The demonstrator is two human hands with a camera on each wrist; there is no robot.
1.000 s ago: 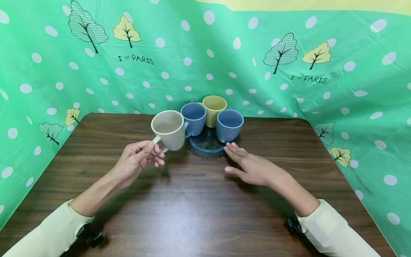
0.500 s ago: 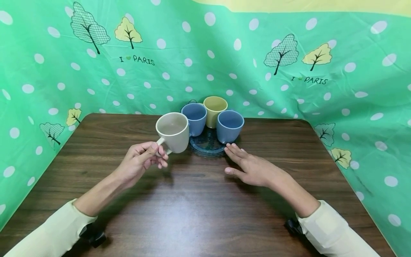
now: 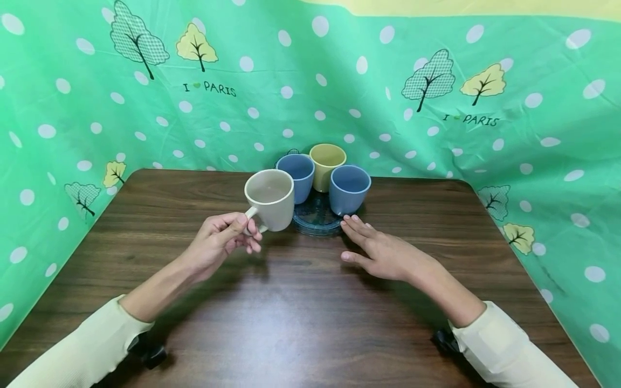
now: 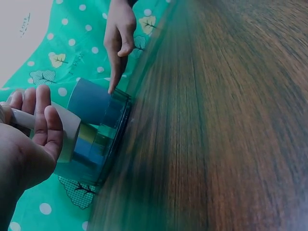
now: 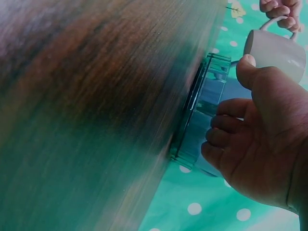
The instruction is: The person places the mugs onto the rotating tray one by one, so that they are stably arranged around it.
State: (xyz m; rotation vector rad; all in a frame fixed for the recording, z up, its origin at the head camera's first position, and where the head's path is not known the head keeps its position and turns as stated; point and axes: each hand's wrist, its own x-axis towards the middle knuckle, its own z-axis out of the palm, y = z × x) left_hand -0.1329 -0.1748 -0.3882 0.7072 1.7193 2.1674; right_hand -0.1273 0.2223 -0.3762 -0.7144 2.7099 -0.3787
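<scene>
My left hand (image 3: pixel 225 240) pinches the handle of a cream mug (image 3: pixel 270 202), held upright in the air at the left front of a round blue-green glass stand (image 3: pixel 317 229). On that stand are a left blue mug (image 3: pixel 299 178), partly hidden by the cream one, a yellow mug (image 3: pixel 327 161) at the back and a right blue mug (image 3: pixel 350 188). My right hand (image 3: pixel 388 253) has its fingers extended, with the fingertips at the stand's front right edge just below the right blue mug. The right wrist view shows the cream mug (image 5: pixel 279 55) beyond my right thumb.
A dark wooden table (image 3: pixel 291 323) lies under everything, its far edge just behind the stand. Behind it hangs a green polka-dot cloth (image 3: pixel 271 64) printed with trees. Black wrist straps (image 3: pixel 147 350) sit below the sleeve cuffs.
My left hand has carried the cream mug to the right, toward the stand, so it now covers more of the left blue mug. The right hand has stayed in place.
</scene>
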